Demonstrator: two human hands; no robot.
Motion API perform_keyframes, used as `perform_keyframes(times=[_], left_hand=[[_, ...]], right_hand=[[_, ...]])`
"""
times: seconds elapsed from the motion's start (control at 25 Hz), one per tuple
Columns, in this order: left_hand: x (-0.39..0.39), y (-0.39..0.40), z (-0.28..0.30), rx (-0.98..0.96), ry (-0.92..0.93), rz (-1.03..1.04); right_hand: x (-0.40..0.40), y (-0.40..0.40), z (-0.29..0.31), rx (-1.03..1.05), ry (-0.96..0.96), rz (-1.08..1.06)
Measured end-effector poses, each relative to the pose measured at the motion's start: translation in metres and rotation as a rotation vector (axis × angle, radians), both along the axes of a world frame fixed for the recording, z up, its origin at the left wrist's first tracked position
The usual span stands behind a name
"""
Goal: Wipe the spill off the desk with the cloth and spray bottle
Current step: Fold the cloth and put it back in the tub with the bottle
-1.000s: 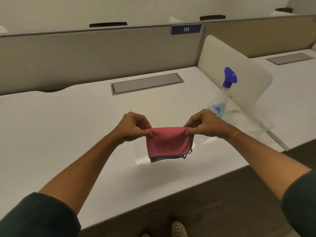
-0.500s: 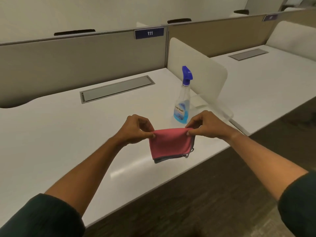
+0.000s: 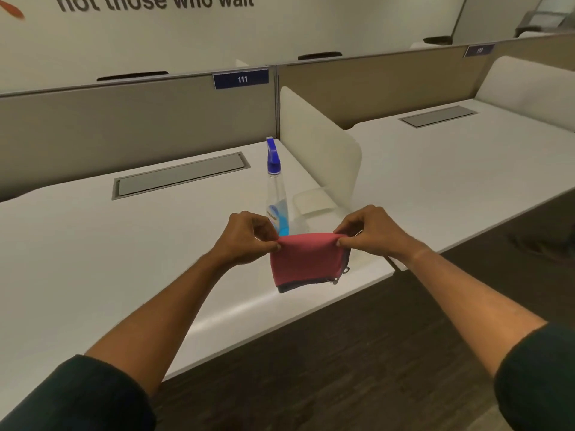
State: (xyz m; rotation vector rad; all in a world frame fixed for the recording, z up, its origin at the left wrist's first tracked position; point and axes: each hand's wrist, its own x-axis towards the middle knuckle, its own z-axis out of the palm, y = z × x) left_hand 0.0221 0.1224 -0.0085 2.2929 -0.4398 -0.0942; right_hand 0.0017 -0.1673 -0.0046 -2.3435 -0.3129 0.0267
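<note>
White laminate desk [image 3: 93, 244] carries the spray bottle [image 3: 275, 194], upright near the right edge, just beside the frosted side divider [image 3: 320, 150]. The pink cloth [image 3: 306, 259], folded with a dark underlayer, hangs above the front edge, clear of the surface. Left hand [image 3: 245, 237] pinches its upper left corner between thumb and fingers; right hand [image 3: 370, 233] pinches the upper right corner likewise.

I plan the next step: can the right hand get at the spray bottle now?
Probably yes, once freed. The right hand and left hand both pinch the cloth. The spray bottle stands upright just behind, with nothing between.
</note>
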Motion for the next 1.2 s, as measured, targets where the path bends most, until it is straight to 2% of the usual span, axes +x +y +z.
perform_keyframes(times=[0.36,0.68,0.84,1.2], left_hand=[[0.05,-0.067,-0.005,-0.001,-0.167,0.029],[0.099,-0.098,-0.009,-0.086,-0.201,0.032],[0.107,-0.111,-0.017,-0.133,-0.243,0.076],[0.094,-0.116,-0.04,-0.03,-0.126,0.05]], right_hand=[[0.052,-0.056,0.003,-0.022,-0.116,-0.058],[0.095,-0.072,-0.005,-0.081,-0.281,-0.153],[0.105,-0.079,-0.015,-0.024,-0.343,-0.185],[0.106,-0.102,-0.054,0.01,-0.196,-0.017]])
